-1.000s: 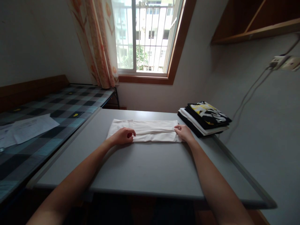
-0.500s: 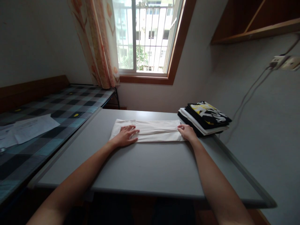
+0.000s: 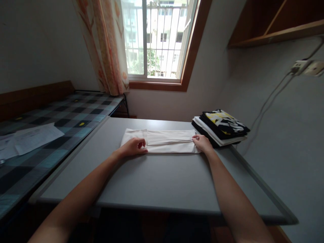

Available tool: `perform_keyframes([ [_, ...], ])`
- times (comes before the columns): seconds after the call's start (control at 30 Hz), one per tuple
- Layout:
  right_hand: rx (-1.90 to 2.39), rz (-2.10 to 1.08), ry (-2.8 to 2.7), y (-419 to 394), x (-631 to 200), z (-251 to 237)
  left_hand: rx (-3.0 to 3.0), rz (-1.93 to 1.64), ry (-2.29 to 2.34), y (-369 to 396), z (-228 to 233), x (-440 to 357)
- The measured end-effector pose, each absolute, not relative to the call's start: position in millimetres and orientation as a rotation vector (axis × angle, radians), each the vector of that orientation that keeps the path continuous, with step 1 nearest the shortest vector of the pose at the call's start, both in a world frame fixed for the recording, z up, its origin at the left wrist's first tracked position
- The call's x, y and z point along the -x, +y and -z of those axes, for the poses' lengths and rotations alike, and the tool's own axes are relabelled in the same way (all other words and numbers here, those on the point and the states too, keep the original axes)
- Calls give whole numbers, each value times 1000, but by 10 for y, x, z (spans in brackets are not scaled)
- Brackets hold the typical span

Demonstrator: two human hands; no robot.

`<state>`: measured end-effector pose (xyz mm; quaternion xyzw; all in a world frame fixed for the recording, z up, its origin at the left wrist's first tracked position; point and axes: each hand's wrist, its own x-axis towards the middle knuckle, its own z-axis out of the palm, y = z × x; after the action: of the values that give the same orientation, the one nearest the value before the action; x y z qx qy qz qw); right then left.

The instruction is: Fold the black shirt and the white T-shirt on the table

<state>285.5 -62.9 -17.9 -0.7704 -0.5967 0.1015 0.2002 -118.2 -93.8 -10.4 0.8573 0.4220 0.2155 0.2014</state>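
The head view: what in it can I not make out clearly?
All in the head view:
White cloth: one part, hidden behind the left hand.
Folded stack: its lower pieces, mostly covered by the printed top piece.
Papers: their print, too small; also cut off by the left edge.
Shelf: its upper part, cut off by the top edge.

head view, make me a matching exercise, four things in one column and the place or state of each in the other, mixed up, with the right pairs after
Column one
1. white cloth
2. stack of folded clothes
3. papers
4. curtain

Column two
A. lying on the checked mattress
B. hanging at the left of the window
C. held at its right end by the right hand
D. at the far right of the table

Right pairs: 1-C, 2-D, 3-A, 4-B
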Motion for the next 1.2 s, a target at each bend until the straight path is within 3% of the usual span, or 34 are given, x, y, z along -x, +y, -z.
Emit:
perform_keyframes([
  [0.37,2198,-271,-1720,-652,-2822,158,-2268,-799,1121,-961,86,1108],
  [0.57,2236,-283,-1783,-656,-2831,117,-2261,-648,1093,-971,146,1091],
  [0.93,2202,-406,-1787,-586,-2879,8,-2219,-706,1096,-890,309,1102],
  [1.2,2210,125,-1952,-625,-1838,-777,-2197,-713,1085,-876,315,1104],
])
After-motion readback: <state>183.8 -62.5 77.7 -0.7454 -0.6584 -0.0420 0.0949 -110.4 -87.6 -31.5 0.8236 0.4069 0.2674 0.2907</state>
